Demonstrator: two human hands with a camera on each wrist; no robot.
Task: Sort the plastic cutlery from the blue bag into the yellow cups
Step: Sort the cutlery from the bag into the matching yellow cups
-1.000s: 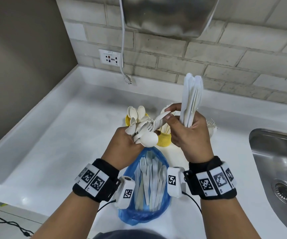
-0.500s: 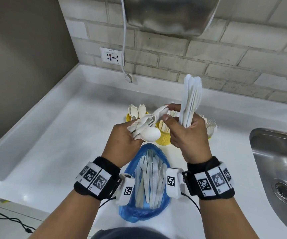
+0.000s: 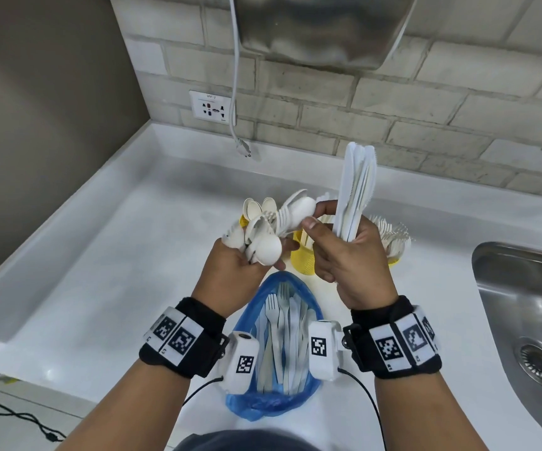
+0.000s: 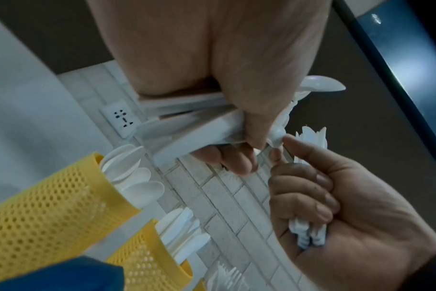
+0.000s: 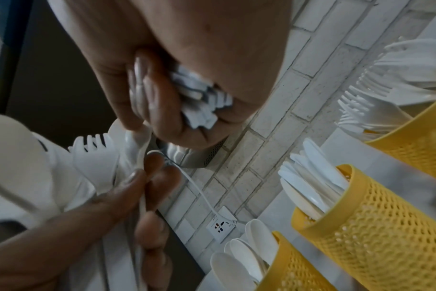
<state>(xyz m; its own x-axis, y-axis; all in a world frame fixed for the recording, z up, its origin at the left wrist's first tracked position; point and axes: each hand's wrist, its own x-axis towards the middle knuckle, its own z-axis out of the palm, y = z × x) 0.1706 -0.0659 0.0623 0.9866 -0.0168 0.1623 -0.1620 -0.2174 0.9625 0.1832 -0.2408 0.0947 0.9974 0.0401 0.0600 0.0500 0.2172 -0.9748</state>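
Observation:
My left hand (image 3: 263, 255) grips a mixed bundle of white plastic spoons and forks (image 3: 263, 245) above the blue bag (image 3: 282, 395), which still holds forks and knives. My right hand (image 3: 315, 216) holds a bunch of knives (image 3: 357, 183) upright in its curled fingers, while its thumb and forefinger pinch a spoon (image 3: 302, 208) at the top of the left bundle. Behind the hands stand three yellow mesh cups: spoons (image 5: 299, 265), knives (image 5: 361, 216), forks (image 5: 416, 133). The left wrist view shows the right hand (image 4: 311, 196) touching the bundle's tip.
A steel sink (image 3: 523, 320) is set into the white counter (image 3: 116, 271) at the right. A wall socket (image 3: 211, 105) and a loose hanging plug (image 3: 243, 148) are on the brick wall behind. A grey wall closes the left side.
Both hands stay in about the same place. The right thumb and forefinger have worked a spoon up and rightward out of the left hand's bundle.

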